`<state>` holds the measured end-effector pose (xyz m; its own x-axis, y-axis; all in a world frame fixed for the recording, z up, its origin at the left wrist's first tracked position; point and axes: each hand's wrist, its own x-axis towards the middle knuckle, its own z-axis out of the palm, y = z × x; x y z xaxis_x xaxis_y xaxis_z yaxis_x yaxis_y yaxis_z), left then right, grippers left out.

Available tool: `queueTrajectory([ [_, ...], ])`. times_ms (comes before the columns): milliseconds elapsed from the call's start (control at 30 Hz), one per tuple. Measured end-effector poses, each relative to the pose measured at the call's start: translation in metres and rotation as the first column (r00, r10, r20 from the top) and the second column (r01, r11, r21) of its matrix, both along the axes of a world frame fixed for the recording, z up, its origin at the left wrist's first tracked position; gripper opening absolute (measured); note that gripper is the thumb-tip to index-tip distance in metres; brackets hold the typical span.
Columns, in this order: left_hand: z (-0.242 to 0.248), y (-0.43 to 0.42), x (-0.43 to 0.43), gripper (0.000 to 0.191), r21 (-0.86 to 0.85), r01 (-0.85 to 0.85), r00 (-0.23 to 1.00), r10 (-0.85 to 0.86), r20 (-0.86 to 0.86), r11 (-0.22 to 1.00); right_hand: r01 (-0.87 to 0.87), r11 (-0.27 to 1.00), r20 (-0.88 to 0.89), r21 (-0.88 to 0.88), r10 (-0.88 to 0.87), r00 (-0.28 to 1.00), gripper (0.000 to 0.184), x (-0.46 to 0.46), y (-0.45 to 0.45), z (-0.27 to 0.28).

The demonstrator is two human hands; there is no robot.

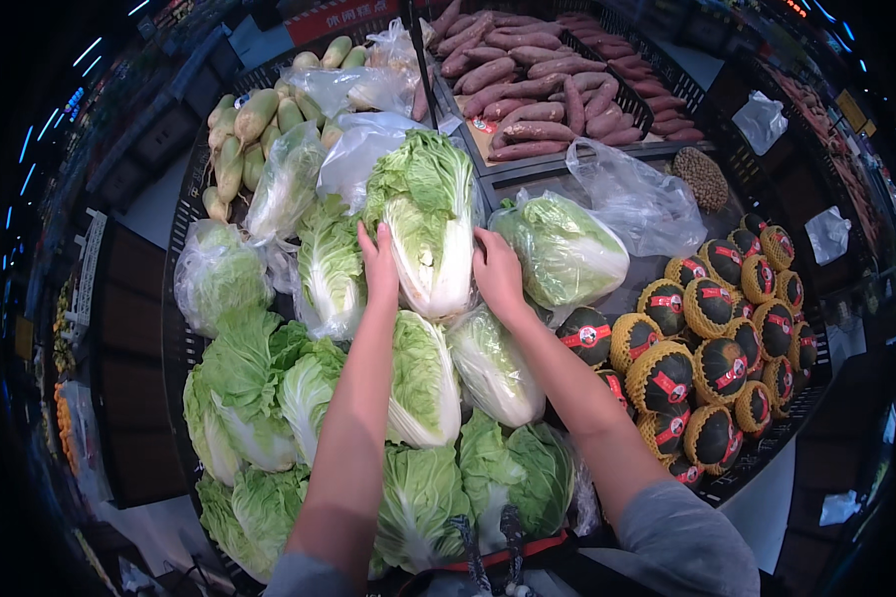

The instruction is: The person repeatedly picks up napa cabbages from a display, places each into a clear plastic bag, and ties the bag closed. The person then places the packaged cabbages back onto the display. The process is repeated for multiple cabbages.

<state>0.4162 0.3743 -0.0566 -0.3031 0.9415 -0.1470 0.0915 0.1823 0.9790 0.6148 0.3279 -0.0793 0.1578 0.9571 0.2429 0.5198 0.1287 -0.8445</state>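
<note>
A large napa cabbage [429, 231] lies in the middle of the produce stand, its white base toward me. My left hand [378, 257] rests against its left side, fingers pointing away from me. Against its right side is my right hand [496, 272], fingers slightly bent. The two hands hold the cabbage between them. Just below it lie an unwrapped napa cabbage [422, 380] and one in clear plastic [495, 366]. To the right of my right hand sits another bagged napa cabbage [564, 250]. A leafy cabbage [330, 261] in plastic touches the area left of my left hand.
Green radishes [257, 116] are piled at the back left, purple sweet potatoes [534, 82] at the back right behind a divider. Dark squashes in yellow foam nets [717, 366] fill the right side. An empty plastic bag [635, 194] lies behind them. More cabbages [246, 403] lie near me.
</note>
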Motion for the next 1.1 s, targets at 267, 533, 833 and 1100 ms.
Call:
queueTrajectory([
  [267,0.119,-0.190,-0.007,0.072,0.143,0.406,0.910,-0.413,0.026,0.903,-0.075,0.965,0.668,0.252,-0.118,0.735,0.029,0.107,-0.018,0.072],
  [533,0.203,-0.378,-0.082,0.055,-0.080,0.728,0.615,-0.700,-0.363,0.681,-0.156,0.931,0.408,0.332,0.007,0.913,0.010,0.144,-0.018,0.031],
  [833,0.141,-0.509,-0.112,0.069,-0.070,0.564,0.816,-0.543,0.198,0.823,0.004,0.917,-0.868,-0.398,-0.378,0.321,0.015,0.122,-0.093,0.191],
  [1100,0.158,-0.468,-0.147,0.121,0.546,0.501,0.825,-0.561,-0.067,0.672,-0.473,0.878,-0.914,-0.074,0.130,0.385,0.021,-0.160,-0.344,0.345],
])
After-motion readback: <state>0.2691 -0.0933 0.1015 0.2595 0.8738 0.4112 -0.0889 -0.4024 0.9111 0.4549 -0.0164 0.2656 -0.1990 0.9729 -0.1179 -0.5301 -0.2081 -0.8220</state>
